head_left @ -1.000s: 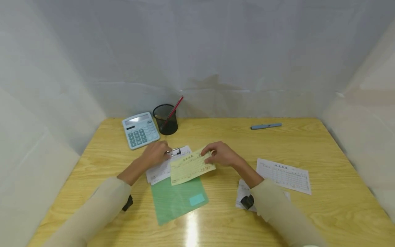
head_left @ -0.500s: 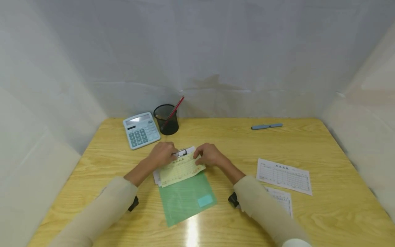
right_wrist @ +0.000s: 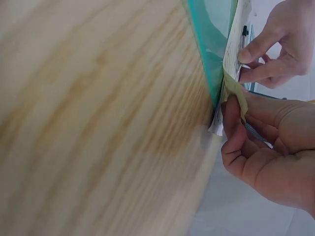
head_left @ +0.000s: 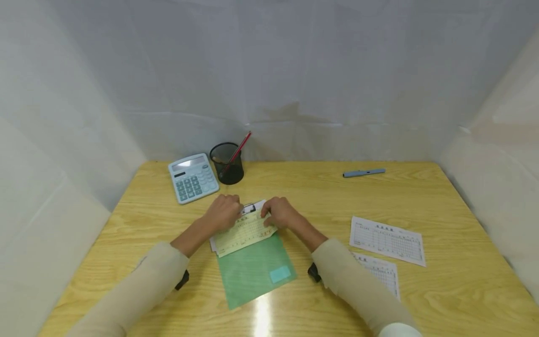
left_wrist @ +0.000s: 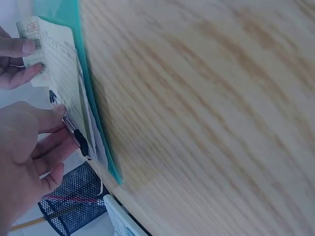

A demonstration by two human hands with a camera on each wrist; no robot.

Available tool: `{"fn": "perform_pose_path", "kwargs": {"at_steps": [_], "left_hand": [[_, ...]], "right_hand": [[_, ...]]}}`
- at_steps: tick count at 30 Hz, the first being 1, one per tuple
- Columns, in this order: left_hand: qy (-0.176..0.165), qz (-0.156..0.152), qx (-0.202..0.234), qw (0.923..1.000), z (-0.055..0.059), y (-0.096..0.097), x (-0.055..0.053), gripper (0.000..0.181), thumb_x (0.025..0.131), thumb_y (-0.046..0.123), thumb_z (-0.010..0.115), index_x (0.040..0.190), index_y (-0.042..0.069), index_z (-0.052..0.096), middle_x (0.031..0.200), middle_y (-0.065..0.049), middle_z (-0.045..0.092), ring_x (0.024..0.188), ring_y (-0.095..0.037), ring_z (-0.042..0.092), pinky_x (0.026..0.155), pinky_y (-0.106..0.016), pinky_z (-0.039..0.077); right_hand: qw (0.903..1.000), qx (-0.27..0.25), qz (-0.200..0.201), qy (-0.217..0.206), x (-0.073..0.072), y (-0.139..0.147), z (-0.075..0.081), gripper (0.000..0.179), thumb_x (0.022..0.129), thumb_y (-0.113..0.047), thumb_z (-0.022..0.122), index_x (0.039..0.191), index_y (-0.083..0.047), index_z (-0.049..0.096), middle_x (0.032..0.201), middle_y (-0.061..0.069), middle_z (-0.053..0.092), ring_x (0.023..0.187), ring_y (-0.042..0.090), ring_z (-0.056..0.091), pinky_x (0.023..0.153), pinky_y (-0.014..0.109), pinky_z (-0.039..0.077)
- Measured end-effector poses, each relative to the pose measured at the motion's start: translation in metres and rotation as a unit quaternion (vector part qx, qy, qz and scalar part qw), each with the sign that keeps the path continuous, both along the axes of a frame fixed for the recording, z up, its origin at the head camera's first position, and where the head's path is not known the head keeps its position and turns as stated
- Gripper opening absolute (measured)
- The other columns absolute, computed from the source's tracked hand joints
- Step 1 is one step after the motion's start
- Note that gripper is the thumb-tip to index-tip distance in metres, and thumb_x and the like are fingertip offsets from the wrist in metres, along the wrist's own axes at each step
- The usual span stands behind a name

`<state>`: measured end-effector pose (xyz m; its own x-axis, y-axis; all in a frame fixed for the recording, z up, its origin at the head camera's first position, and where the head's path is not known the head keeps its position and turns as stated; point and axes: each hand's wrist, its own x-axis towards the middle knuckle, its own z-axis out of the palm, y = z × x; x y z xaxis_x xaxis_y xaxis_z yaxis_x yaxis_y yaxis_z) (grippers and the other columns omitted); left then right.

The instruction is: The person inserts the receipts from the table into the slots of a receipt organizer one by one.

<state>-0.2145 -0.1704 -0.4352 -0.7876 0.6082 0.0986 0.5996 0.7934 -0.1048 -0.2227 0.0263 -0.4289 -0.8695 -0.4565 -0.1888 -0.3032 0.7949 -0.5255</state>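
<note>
A green translucent clip folder [head_left: 252,276] lies tilted on the table with white sheets [head_left: 260,204] on its upper part. My left hand [head_left: 225,214] is at the folder's top, its thumb and fingers pinching the metal clip [left_wrist: 74,130]. Over the white sheets lies a yellow printed form [head_left: 242,238], its top edge right at the clip. My right hand [head_left: 281,213] pinches that form at its right end, where the paper bends up around the fingers in the right wrist view.
Behind the left hand stand a light blue calculator [head_left: 193,178] and a black mesh pen cup [head_left: 230,171] with a red pencil [head_left: 242,144]. A blue pen [head_left: 364,172] lies at the back right. Two white printed forms [head_left: 387,241] lie to the right, one partly under the right sleeve.
My right hand has brought the yellow form leftward, over the white sheets and up to the clip. The folder has shifted slightly right, with my left hand staying on its clip.
</note>
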Motion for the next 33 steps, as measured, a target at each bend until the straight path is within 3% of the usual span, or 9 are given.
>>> {"fn": "perform_pose_path", "kwargs": {"at_steps": [5, 12, 18, 25, 33], "left_hand": [[0.028, -0.013, -0.005, 0.9995, -0.004, -0.001, 0.002, 0.007, 0.082, 0.010, 0.068, 0.081, 0.004, 0.070, 0.077, -0.008, 0.060, 0.062, -0.020, 0.051, 0.060, -0.034, 0.043], [0.021, -0.011, 0.002, 0.9997, -0.005, -0.003, 0.002, 0.004, 0.078, 0.003, 0.067, 0.076, 0.005, 0.069, 0.076, -0.007, 0.059, 0.059, -0.018, 0.047, 0.058, -0.033, 0.040], [0.026, -0.014, 0.007, 0.9995, -0.004, -0.003, 0.002, 0.005, 0.081, 0.009, 0.069, 0.077, 0.005, 0.070, 0.076, -0.008, 0.059, 0.060, -0.020, 0.050, 0.058, -0.034, 0.041], [0.013, -0.005, -0.001, 0.9999, -0.001, -0.001, 0.002, 0.006, 0.083, 0.012, 0.069, 0.082, 0.006, 0.071, 0.079, -0.008, 0.060, 0.062, -0.020, 0.051, 0.060, -0.034, 0.043], [0.012, 0.000, 0.009, 0.9999, -0.002, 0.001, 0.001, 0.004, 0.081, 0.009, 0.069, 0.077, 0.007, 0.069, 0.076, -0.007, 0.059, 0.059, -0.018, 0.048, 0.058, -0.033, 0.039]], "right_hand": [[0.9998, 0.018, -0.005, 0.002, 0.001, -0.004, 0.000, 0.011, 0.076, -0.010, 0.078, 0.086, -0.011, 0.071, 0.092, 0.002, 0.070, 0.091, 0.019, 0.060, 0.085, 0.032, 0.049], [0.9996, 0.013, -0.021, -0.011, 0.002, -0.009, 0.001, 0.012, 0.076, -0.006, 0.077, 0.087, -0.009, 0.072, 0.096, 0.004, 0.071, 0.099, 0.022, 0.062, 0.089, 0.034, 0.050], [0.9993, 0.010, -0.033, -0.013, -0.001, -0.012, 0.003, 0.013, 0.077, -0.005, 0.076, 0.089, -0.007, 0.072, 0.099, 0.006, 0.070, 0.101, 0.022, 0.061, 0.087, 0.033, 0.051], [0.9988, 0.016, -0.041, -0.022, -0.004, -0.017, 0.003, 0.015, 0.078, -0.002, 0.073, 0.092, -0.005, 0.070, 0.102, 0.008, 0.068, 0.096, 0.021, 0.060, 0.076, 0.028, 0.052], [0.9982, 0.031, -0.050, -0.010, -0.006, -0.021, 0.002, 0.018, 0.079, -0.001, 0.072, 0.096, -0.005, 0.069, 0.105, 0.007, 0.068, 0.102, 0.022, 0.061, 0.083, 0.031, 0.052]]}}
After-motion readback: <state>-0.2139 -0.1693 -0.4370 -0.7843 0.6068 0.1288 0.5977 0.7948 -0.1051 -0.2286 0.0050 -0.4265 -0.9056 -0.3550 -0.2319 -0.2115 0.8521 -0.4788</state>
